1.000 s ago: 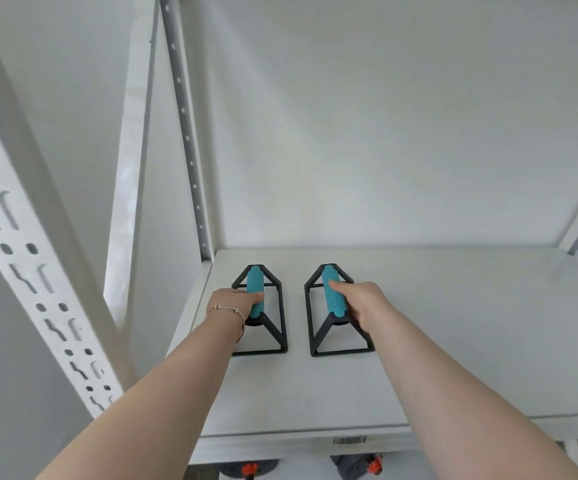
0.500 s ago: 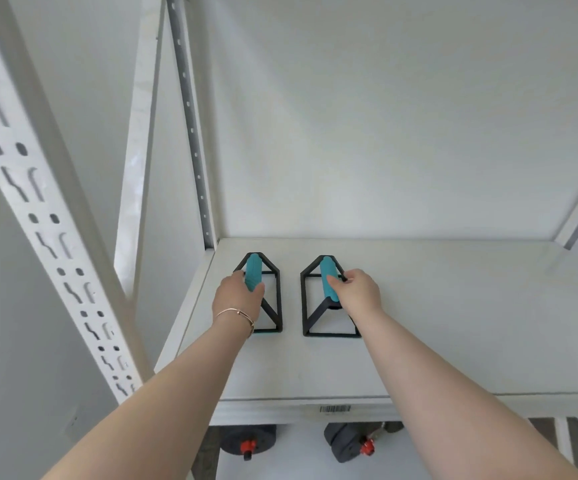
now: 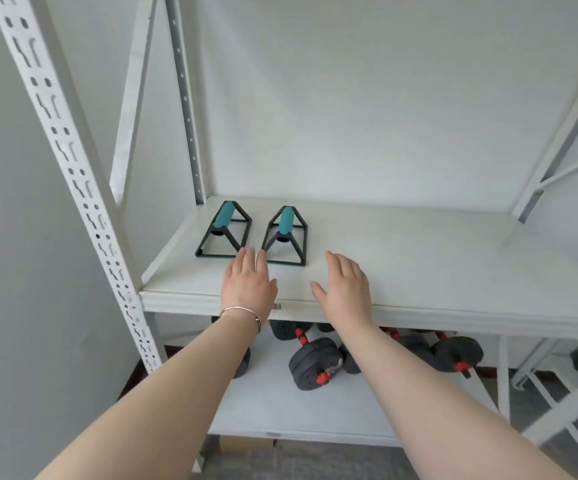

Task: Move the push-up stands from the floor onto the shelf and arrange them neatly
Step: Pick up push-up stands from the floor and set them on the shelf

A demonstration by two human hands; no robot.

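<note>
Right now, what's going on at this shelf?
A person holds the left hand and right hand open over the front of the white shelf, gripping nothing. The left push-up stand and right push-up stand sit upright side by side near its back left corner. Dumbbells lie on the level below.

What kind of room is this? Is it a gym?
Probably a storage spot for workout gear, maybe a home gym corner. A white metal rack holds two push-up stands on its shelf and black dumbbells on the lower shelf.
</note>
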